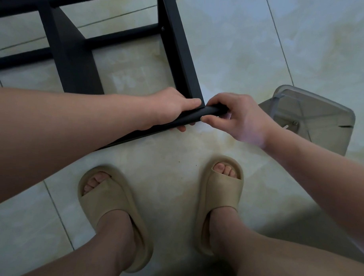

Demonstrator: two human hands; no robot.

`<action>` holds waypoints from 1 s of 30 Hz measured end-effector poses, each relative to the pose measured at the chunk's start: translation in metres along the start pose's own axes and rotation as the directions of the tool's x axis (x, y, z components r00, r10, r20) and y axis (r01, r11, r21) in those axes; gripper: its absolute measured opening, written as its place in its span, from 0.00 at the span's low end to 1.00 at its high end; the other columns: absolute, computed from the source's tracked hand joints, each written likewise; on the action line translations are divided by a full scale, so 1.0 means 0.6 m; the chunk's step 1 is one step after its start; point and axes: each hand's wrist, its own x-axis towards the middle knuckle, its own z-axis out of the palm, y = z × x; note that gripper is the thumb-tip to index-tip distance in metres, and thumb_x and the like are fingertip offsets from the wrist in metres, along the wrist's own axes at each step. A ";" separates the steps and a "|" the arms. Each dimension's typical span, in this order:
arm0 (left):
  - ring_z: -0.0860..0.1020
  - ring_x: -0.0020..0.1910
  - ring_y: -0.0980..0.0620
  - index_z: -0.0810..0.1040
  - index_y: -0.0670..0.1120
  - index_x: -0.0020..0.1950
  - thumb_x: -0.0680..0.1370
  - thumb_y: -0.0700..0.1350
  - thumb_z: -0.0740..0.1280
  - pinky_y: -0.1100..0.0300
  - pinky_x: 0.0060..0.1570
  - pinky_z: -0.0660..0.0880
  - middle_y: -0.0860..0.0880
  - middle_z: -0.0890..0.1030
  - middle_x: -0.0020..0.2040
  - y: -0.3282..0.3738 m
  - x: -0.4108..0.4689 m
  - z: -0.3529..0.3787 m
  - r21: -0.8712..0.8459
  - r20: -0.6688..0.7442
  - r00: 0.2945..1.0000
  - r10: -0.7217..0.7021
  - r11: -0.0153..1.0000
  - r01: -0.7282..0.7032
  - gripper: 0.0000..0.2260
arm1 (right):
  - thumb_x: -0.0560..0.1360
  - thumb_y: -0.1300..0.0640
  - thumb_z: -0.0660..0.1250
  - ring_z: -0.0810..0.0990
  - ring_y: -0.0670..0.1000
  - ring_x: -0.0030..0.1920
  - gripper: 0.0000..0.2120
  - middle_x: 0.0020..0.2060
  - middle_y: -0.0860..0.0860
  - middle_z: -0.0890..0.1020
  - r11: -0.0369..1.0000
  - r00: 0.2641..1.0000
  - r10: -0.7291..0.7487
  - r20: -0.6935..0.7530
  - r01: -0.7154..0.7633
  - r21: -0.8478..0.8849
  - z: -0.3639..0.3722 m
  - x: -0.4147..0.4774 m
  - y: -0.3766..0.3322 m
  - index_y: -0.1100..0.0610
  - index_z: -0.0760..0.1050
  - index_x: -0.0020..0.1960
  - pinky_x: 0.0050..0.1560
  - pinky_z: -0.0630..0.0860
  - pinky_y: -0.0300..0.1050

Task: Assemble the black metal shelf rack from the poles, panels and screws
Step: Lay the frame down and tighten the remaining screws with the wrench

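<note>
The partly built black metal rack (76,57) lies on its side on the tiled floor, with shelf panels (178,47) joined to long poles. A black pole (190,115) runs across the near corner of the rack. My left hand (174,108) grips this pole from the left, fingers curled round it. My right hand (237,117) pinches the pole's right end between thumb and fingers, right at the corner of the nearest panel. A small shiny part shows under my right fingers; I cannot make out what it is.
A clear plastic container (314,117) stands on the floor just right of my right hand, with a screw and small parts inside. My two feet in beige slippers (220,199) stand below the hands. Pale floor tiles (262,47) surround the rack.
</note>
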 end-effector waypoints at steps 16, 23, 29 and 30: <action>0.85 0.47 0.49 0.84 0.49 0.49 0.83 0.59 0.59 0.60 0.38 0.73 0.53 0.87 0.43 0.009 -0.010 -0.009 0.084 0.061 0.993 -0.100 0.992 0.095 0.19 | 0.77 0.54 0.73 0.73 0.49 0.39 0.10 0.42 0.53 0.79 0.999 0.994 0.047 -0.099 -0.045 0.020 0.033 -0.006 -0.014 0.60 0.80 0.54 0.42 0.67 0.33; 0.76 0.29 0.55 0.84 0.43 0.45 0.80 0.60 0.62 0.58 0.34 0.65 0.49 0.84 0.35 0.011 -0.022 0.002 0.180 -0.140 0.986 -0.093 0.976 0.118 0.22 | 0.74 0.48 0.76 0.78 0.48 0.43 0.15 0.45 0.50 0.82 0.981 0.980 0.165 -0.108 -0.151 0.124 0.029 -0.006 -0.002 0.55 0.81 0.56 0.46 0.73 0.40; 0.76 0.45 0.44 0.75 0.43 0.52 0.80 0.59 0.61 0.54 0.41 0.69 0.47 0.78 0.45 0.031 -0.035 0.023 0.162 -0.399 0.912 -0.093 0.972 0.171 0.18 | 0.77 0.49 0.72 0.77 0.49 0.54 0.22 0.57 0.52 0.78 0.998 0.996 0.038 -0.081 -0.034 0.046 0.023 -0.034 -0.010 0.58 0.76 0.67 0.56 0.75 0.42; 0.76 0.48 0.44 0.73 0.45 0.53 0.80 0.58 0.61 0.53 0.44 0.70 0.47 0.77 0.47 0.038 -0.038 0.027 0.180 -0.470 0.880 -0.067 0.969 0.170 0.16 | 0.78 0.49 0.71 0.77 0.49 0.57 0.22 0.60 0.52 0.77 1.000 0.996 0.013 -0.087 -0.012 0.013 0.015 -0.046 -0.008 0.58 0.75 0.69 0.59 0.74 0.43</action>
